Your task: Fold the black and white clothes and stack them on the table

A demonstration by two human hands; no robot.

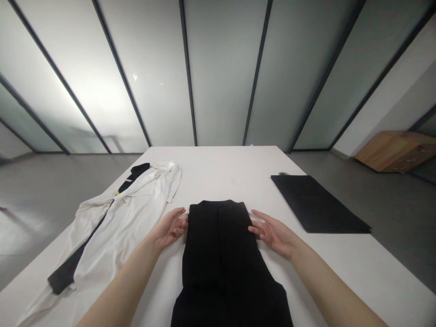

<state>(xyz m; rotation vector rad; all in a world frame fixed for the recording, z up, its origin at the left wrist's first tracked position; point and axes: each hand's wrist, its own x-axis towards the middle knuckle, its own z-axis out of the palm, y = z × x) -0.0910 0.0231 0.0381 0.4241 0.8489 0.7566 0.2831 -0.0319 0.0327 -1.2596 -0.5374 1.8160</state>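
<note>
A black garment (221, 254) lies partly folded on the white table, a seam running down its middle; its near end passes out of the picture. My left hand (171, 228) is at its left edge near the far end, fingers loosely curled and apart, the tips by the cloth. At the opposite edge my right hand (272, 232) has its fingers spread, a fingertip touching or almost touching the fabric. Neither hand grips the garment. What kind of clothing it is cannot be made out for sure.
To the left a white shirt (136, 222) is spread out, with dark clothing (66, 272) beneath and beside it. A flat black board (318, 204) lies on the right side of the white table (218, 170). Beyond stand frosted glass panels (221, 81) and a wooden cabinet (395, 150).
</note>
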